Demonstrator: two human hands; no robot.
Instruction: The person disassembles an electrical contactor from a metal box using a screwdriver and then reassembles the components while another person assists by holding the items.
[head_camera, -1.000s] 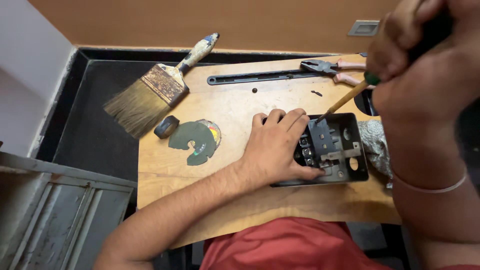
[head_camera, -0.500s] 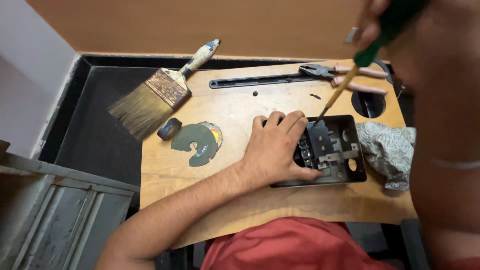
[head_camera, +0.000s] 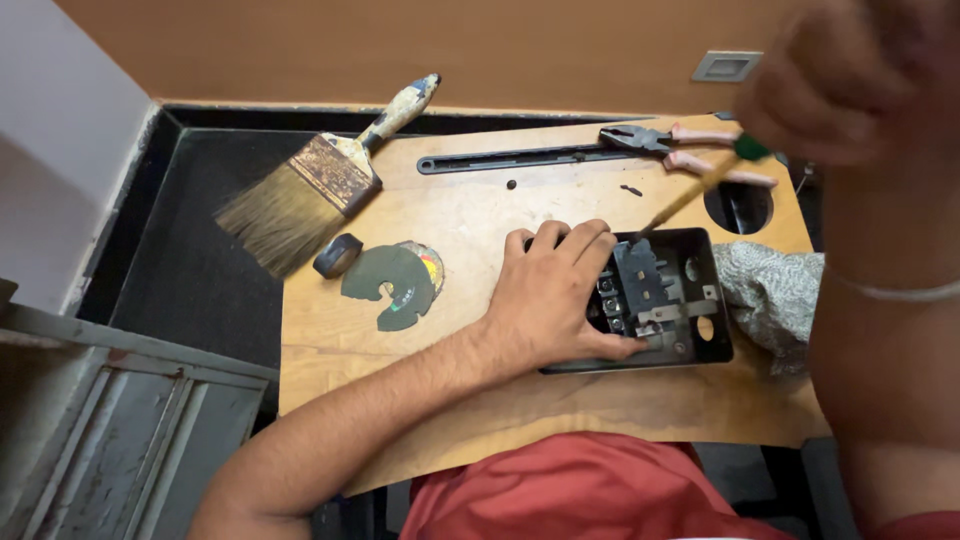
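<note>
The fingers of the left hand lie spread flat over the left half of the open black switch box at centre right of the frame, fingertips pressing on the metal parts inside and pinning the box to the wooden board. The right hand, blurred at the upper right, is closed in a fist around the green handle of a screwdriver, whose shaft slants down-left so that its tip meets the box's upper rim, just beside the left fingertips.

The chief risk, as I judge it, is the tip skidding off a screw head and jabbing those fingertips, since they sit right by it. The box could also twist on the smooth board if the pressing hand eases.

A grey cloth touches the box's right side. Pliers lie above, a broken grinding disc and a small dark ring lie left, and a paintbrush overhangs the board's upper left corner.
</note>
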